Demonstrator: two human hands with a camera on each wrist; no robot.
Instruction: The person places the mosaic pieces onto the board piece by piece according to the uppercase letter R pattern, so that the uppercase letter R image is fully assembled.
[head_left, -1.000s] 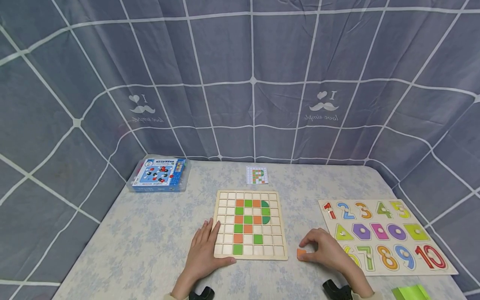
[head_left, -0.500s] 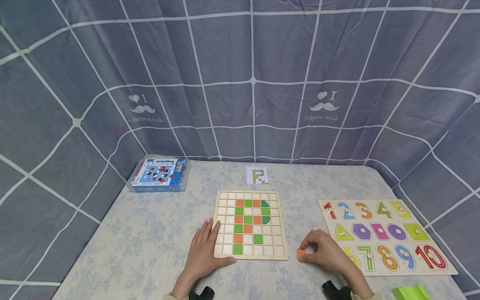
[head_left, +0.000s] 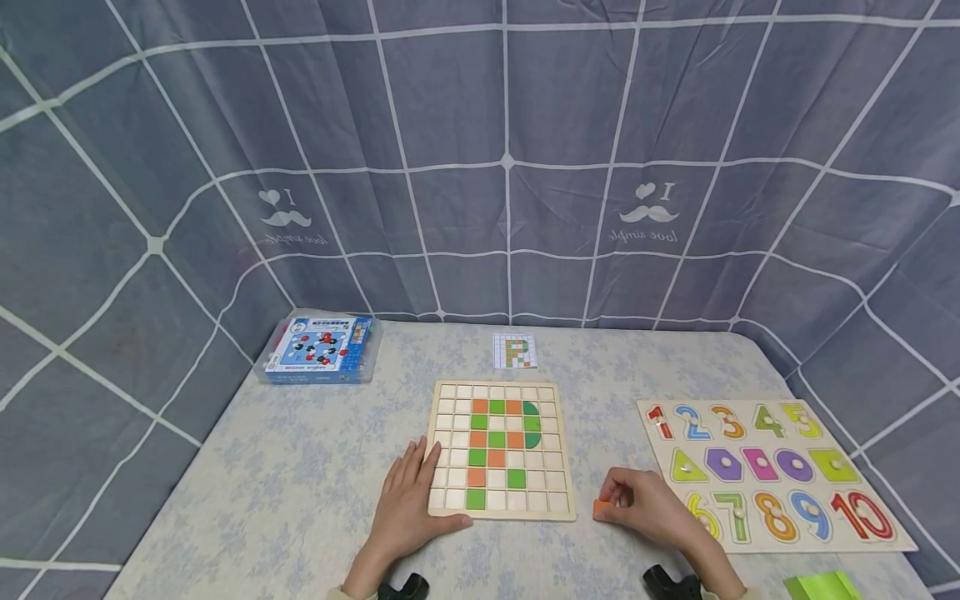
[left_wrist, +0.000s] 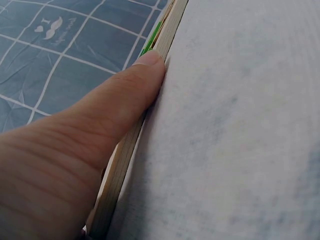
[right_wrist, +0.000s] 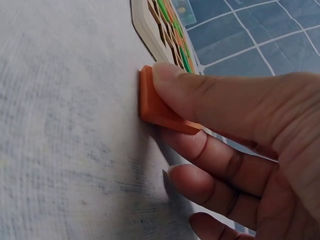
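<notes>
Flat beside the front left corner of a wooden grid board (head_left: 567, 479) lies my left hand (head_left: 408, 500), its fingers along the left rim. In the left wrist view the thumb (left_wrist: 120, 97) presses the board's front edge (left_wrist: 122, 167). Orange and green square tiles, plus dark green rounded ones, fill some of the board's cells. Right of the board, my right hand (head_left: 652, 506) pinches an orange square tile (right_wrist: 160, 107) low at the tablecloth. Its thumb lies over the tile, the index finger is at the lower edge, and the other fingers are curled.
Behind the board lies a small pattern card (head_left: 514, 351). A number and shape puzzle board (head_left: 825, 537) is at the right, under the right forearm. A green block-like object (head_left: 823, 585) is at the front right, and a boxed molecule set (head_left: 318, 348) at the back left.
The right hand's fingers have curled in closer to the thumb, and its knuckles have dropped slightly. The orange tile stays in almost the same place. The left hand has not moved.
</notes>
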